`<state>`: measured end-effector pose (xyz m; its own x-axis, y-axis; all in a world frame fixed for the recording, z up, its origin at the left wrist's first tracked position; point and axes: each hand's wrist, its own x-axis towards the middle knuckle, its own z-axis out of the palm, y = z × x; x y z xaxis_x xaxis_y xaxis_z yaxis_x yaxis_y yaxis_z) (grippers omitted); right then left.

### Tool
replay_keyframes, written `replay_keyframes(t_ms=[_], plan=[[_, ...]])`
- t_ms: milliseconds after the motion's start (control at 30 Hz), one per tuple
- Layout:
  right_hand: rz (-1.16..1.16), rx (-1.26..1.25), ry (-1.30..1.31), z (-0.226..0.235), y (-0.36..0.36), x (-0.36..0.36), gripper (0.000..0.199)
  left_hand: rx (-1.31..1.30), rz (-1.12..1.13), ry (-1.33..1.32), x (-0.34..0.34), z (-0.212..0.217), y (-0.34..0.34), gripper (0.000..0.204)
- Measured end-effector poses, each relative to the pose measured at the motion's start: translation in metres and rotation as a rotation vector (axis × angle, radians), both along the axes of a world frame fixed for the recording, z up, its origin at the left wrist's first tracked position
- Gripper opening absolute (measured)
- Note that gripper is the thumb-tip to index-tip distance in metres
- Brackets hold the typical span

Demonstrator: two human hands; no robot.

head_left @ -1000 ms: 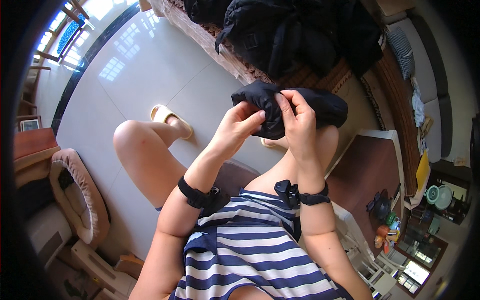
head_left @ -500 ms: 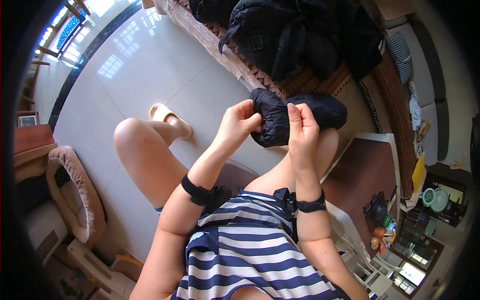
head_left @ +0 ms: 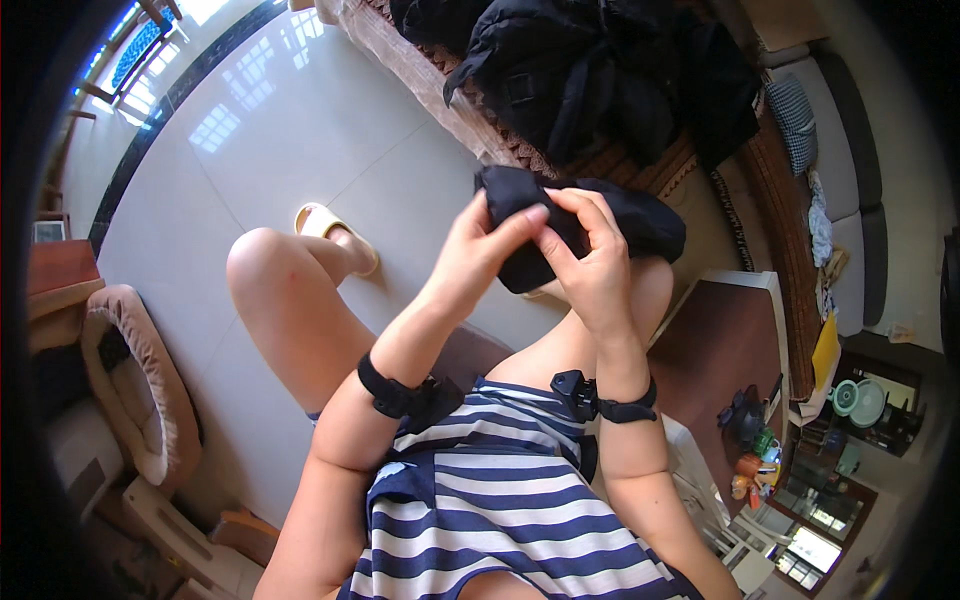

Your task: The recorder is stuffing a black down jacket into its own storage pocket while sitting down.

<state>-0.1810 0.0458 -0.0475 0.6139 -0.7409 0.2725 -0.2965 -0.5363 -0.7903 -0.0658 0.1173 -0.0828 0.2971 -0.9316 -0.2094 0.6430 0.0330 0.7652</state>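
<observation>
A soft black fabric piece (head_left: 642, 218), shaped like a stuffed pouch or sleeve, is held up above my right thigh. My left hand (head_left: 478, 248) grips its left end, with the thumb pressing across toward the other hand. My right hand (head_left: 592, 262) pinches the cloth near its middle, fingers bent over the top and thumb close to the left thumb's tip. The fuller end of the cloth sticks out to the right beyond my right hand. What lies inside the cloth is hidden.
A heap of black clothing (head_left: 575, 80) lies on a brown-covered seat (head_left: 745, 235) ahead. At right stands a brown-topped table (head_left: 715, 350) with small items on it. A round pet bed (head_left: 185, 420) sits on the tiled floor at left.
My hands have come closer together, thumbs now nearly meeting over the black cloth. My right hand's fingers have shifted over its top, and the cloth has moved slightly left.
</observation>
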Motion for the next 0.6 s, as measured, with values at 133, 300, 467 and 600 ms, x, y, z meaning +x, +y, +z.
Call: replay_keyframes(t_ms=[133,300,467,600], plan=[[0.043,0.155,-0.025,0.02,-0.006,0.005,0.035,-0.067,0.229,0.083,0.029,0.012,0.008,0.021],[-0.135,-0.323,0.309,0.008,-0.032,-0.016,0.043,-0.108,0.245,0.154,0.039,0.023,0.019,0.02],[-0.249,-0.183,0.23,0.013,-0.02,-0.025,0.02,-0.025,0.408,0.233,0.048,0.026,0.033,0.027],[-0.291,-0.154,0.061,0.016,-0.018,-0.025,0.011,-0.262,0.398,0.231,0.054,0.02,0.046,0.035]])
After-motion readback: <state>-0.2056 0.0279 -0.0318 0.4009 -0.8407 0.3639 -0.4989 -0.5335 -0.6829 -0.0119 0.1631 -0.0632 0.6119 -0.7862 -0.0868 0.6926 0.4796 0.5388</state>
